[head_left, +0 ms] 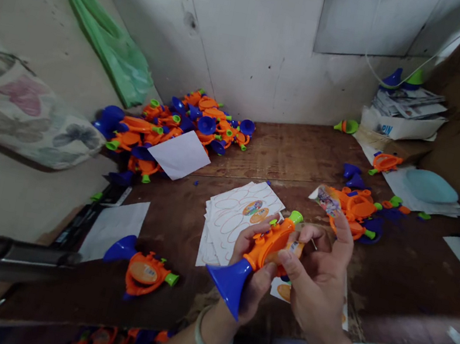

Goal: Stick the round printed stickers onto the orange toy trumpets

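Gripping trumpet in left hand, pinching sticker on with right hand: could crease or skew under uneven pressure.

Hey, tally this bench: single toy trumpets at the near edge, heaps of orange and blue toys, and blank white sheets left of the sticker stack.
Single trumpets, near edge: 2, the held trumpet and the lying trumpet
Toy heaps: 2, the back heap and the right heap
Blank sheets: 2, the upper sheet and the lower sheet
Total: 6
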Available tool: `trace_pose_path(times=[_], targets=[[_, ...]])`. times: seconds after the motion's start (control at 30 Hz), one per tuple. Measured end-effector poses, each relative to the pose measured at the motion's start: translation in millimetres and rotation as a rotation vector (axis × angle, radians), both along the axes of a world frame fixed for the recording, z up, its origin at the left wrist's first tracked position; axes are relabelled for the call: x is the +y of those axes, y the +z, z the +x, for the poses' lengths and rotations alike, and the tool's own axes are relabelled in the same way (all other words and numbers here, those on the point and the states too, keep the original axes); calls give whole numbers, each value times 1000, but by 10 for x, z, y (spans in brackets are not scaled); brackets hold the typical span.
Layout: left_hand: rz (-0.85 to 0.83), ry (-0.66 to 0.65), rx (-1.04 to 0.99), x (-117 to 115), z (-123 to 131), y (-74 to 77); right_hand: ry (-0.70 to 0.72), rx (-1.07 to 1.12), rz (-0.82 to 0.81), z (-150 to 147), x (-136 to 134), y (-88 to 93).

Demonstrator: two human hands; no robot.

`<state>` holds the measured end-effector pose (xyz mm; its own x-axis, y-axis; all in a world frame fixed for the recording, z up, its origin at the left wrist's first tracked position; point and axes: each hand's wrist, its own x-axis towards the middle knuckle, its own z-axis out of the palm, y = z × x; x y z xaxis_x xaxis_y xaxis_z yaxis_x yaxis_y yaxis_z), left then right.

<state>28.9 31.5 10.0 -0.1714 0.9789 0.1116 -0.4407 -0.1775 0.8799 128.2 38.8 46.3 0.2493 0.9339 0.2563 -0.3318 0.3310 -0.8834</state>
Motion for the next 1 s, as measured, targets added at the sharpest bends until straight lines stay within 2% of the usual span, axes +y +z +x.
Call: trace_pose_path(times=[0.07,0.2,0.27,0.6,1.0], targets=[[12,9,12,-10,1,-2,-51,-84,51,6,19,-12],[128,7,40,-38,-2,41,-273,-354,343,57,83,-55],[161,6,42,-50,-8,76,-350,-475,404,86,102,-67],[209,-20,40,-94,-22,121,-296,-416,227,91,59,-50],[179,7,40,-125,16,104,-300,-441,284,65,67,-43]])
